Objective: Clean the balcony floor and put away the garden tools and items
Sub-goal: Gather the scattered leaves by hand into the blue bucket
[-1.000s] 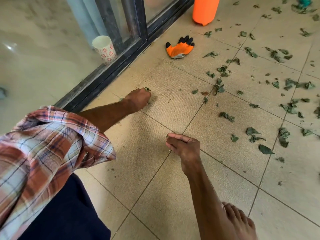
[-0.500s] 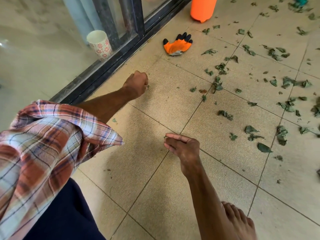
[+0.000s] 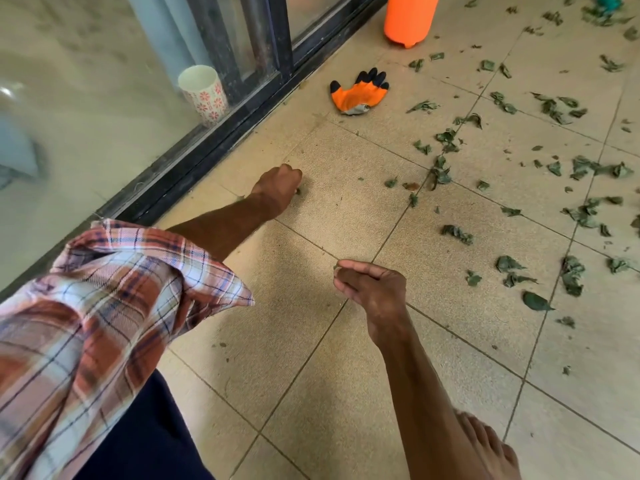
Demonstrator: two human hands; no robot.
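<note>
On grainy tile — crumpled leaves

- Floor tiles under me: matt, grainy.
- Glove: knitted cloth, black rubbery-looking fingertips.
- My sleeve: soft woven checked cloth.
- Orange container: smooth plastic.
- Leaves: dry, crinkled, dull.

Bright soft daylight, faint shadows under arms, wide-angle edge bending, slight blur

Near floor tiles are being left open; passage is being hindered rightward by leaves, ahead by 1 glove, leftward by the door track.
</note>
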